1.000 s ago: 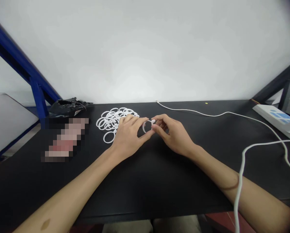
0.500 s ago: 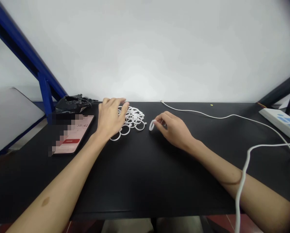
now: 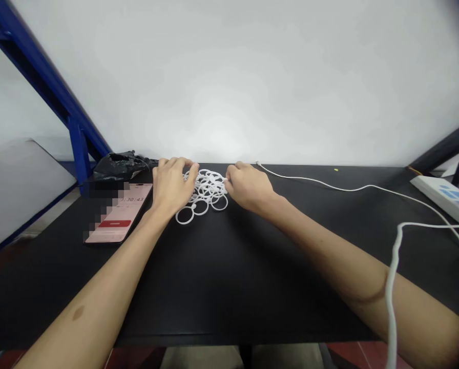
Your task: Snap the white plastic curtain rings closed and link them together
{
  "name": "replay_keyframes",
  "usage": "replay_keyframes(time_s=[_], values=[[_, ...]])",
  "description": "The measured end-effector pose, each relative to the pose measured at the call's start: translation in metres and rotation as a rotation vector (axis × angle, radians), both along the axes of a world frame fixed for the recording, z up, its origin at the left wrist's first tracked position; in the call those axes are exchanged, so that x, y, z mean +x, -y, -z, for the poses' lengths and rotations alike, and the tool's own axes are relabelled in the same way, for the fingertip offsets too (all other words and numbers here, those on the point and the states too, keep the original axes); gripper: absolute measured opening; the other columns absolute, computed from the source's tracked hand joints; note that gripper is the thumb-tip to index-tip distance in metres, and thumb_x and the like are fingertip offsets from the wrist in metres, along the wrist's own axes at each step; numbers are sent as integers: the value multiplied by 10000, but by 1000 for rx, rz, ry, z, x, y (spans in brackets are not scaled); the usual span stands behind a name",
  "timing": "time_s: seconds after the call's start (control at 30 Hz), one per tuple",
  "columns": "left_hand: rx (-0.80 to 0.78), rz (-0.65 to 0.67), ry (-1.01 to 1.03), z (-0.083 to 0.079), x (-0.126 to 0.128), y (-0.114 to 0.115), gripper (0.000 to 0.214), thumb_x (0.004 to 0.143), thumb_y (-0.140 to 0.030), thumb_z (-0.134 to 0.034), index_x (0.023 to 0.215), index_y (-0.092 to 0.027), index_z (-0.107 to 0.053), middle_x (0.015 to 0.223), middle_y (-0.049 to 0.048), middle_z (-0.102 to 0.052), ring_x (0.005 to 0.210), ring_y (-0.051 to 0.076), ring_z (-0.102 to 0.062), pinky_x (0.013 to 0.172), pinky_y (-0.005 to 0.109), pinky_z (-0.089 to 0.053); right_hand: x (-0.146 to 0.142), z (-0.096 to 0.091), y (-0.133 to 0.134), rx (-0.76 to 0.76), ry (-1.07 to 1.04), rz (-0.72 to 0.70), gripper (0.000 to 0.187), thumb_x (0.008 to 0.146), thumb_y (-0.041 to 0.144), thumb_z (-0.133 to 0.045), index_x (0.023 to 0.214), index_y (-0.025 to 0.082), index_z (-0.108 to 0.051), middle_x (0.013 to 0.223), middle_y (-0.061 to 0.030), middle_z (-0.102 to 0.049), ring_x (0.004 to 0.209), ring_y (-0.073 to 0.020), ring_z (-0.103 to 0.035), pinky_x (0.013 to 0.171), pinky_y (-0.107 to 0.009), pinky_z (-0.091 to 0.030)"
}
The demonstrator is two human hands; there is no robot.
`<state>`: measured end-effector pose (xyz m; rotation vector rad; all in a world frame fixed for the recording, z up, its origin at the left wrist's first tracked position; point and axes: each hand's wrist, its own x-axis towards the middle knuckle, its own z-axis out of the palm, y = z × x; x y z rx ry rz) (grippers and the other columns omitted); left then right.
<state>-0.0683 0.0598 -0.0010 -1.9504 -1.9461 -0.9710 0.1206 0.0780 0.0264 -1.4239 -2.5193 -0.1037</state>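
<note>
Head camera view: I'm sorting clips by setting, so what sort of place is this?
Probably a plain workbench station, not a home. A black table stands against a bare white wall, with blue metal framing at one side and a pile of white rings between both hands.

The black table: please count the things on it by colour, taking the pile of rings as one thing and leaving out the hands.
White: 3 - pile of rings, cable, power strip
Black: 1 - crumpled bag
Pink-screened: 1 - phone
Total: 5
</note>
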Motion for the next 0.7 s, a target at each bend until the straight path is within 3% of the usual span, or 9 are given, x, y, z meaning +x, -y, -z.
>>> replay_keyframes(time_s=[0.2,0.43,0.53,0.7], values=[[-9,17,4,-1,2,0,342,949,-433,-410,944,-203,-663,1051,100,-716,1040,327,-551,889,480,-405,5,3,0,-32,-66,-1,257,962,291,-432,1071,162,-626,1090,-118,-654,975,-251,-605,719,-346,-466],[-49,69,31,-5,7,4,314,949,-400,-421,940,-193,-657,1051,100,-711,1045,327,-538,906,489,-395,60,22,14,1,30,31,282,964,314,-453,1131,154,-614,1116,-129,-638,1048,-285,-592,820,-401,-495],[-9,144,37,-8,12,9,258,947,-352,-443,929,-206,-654,1025,73,-713,1016,298,-539,899,460,-408,85,33,15,5,65,2,277,952,305,-482,1128,144,-623,1139,-146,-629,1042,-290,-590,889,-444,-486],[61,399,-21,-7,42,27,213,957,-291,-466,935,-189,-652,976,47,-714,963,234,-541,894,406,-428,104,44,15,-82,-110,-34,272,937,324,-517,1130,164,-623,1191,-125,-615,1116,-275,-564,965,-444,-480]])
